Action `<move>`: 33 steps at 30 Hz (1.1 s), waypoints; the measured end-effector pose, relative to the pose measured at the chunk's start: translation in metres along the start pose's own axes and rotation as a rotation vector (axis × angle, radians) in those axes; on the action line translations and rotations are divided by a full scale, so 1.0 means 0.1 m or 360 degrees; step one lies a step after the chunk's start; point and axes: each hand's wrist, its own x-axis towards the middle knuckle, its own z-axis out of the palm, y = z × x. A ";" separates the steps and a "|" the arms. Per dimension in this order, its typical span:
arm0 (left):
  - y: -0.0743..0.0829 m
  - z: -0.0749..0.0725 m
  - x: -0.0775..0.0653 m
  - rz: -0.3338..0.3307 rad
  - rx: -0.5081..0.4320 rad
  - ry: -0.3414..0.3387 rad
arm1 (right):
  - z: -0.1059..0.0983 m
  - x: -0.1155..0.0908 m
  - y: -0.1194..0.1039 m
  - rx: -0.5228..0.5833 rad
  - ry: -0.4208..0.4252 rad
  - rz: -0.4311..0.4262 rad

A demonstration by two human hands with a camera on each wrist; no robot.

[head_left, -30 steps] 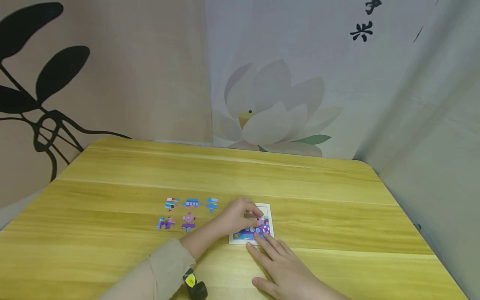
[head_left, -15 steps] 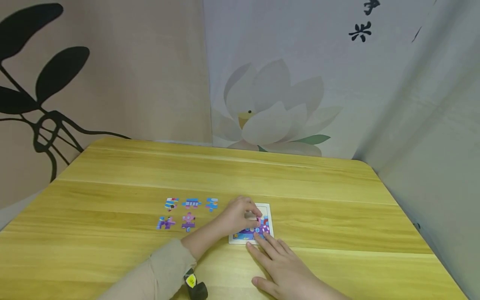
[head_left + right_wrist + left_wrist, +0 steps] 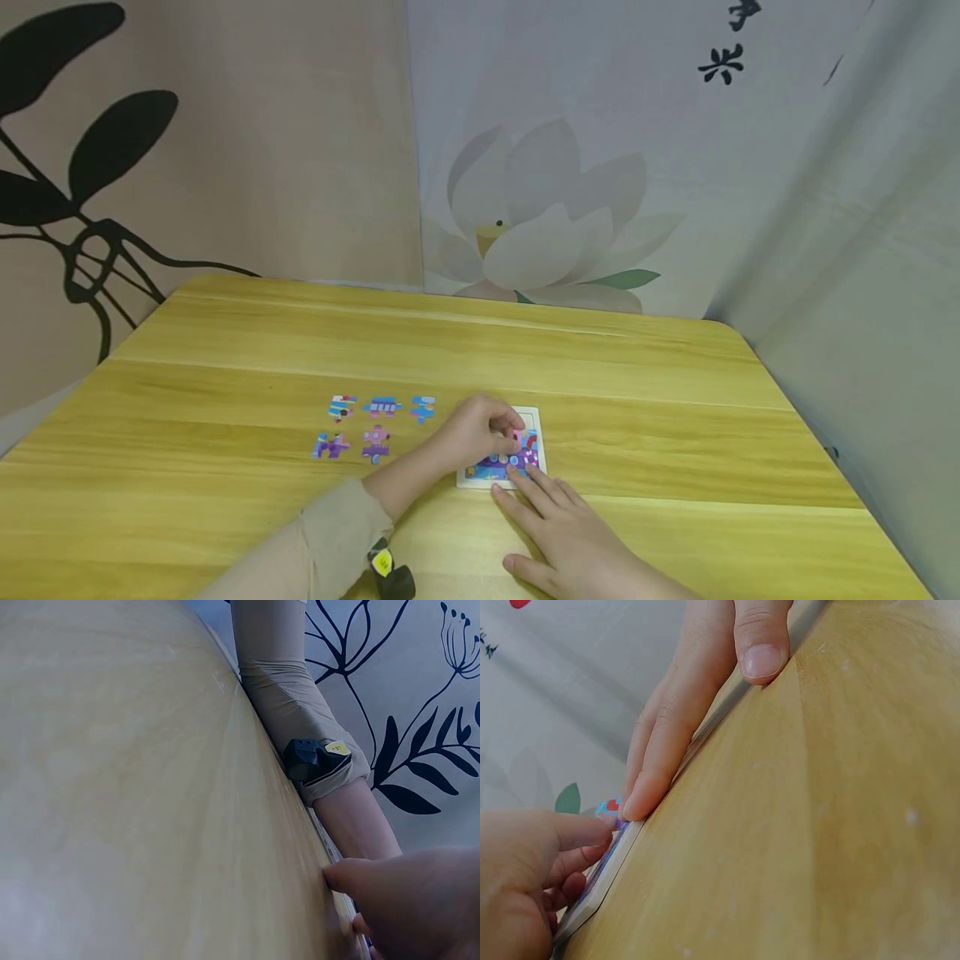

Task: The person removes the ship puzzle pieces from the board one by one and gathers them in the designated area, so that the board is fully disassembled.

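Observation:
A small jigsaw board (image 3: 530, 412) with a white frame lies on the table, its lower part filled with a blue, purple and pink picture. Over its left side, my left hand (image 3: 474, 429) bends thumb and fingers together at a pink puzzle piece (image 3: 518, 436), pinching it close over the picture. The left palm hides part of the board. My right hand (image 3: 573, 527) lies with straight, spread fingers, their tips resting on the board's near right edge. In the left wrist view, the right hand's fingers (image 3: 656, 761) reach down to the frame beside the curled left hand (image 3: 525, 877).
Several loose puzzle pieces (image 3: 377, 443) lie in two rows left of the board, beyond the left forearm. A black wrist camera (image 3: 393, 575) sits at the left sleeve. The wooden table (image 3: 675, 400) reaches back to a printed curtain (image 3: 300, 150).
The left thumb and fingers have drawn slightly closer together at the pink puzzle piece. The right hand, the board and the loose pieces stay where they were.

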 end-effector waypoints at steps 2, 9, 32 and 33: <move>0.00 0.00 0.00 -0.0008 -0.0072 0.0004 | 0.00 0.00 0.00 0.0000 0.0000 0.0001; 0.03 -0.02 -0.01 -0.0024 -0.0195 0.0065 | -0.01 -0.01 0.00 0.0000 0.0011 0.0006; 0.10 -0.40 -0.22 -0.0022 -0.0227 0.0195 | 0.01 0.00 0.00 -0.0032 0.0025 0.0009; 0.10 -0.42 -0.24 -0.0030 -0.0219 0.0194 | 0.02 0.00 0.01 -0.0034 0.0024 0.0009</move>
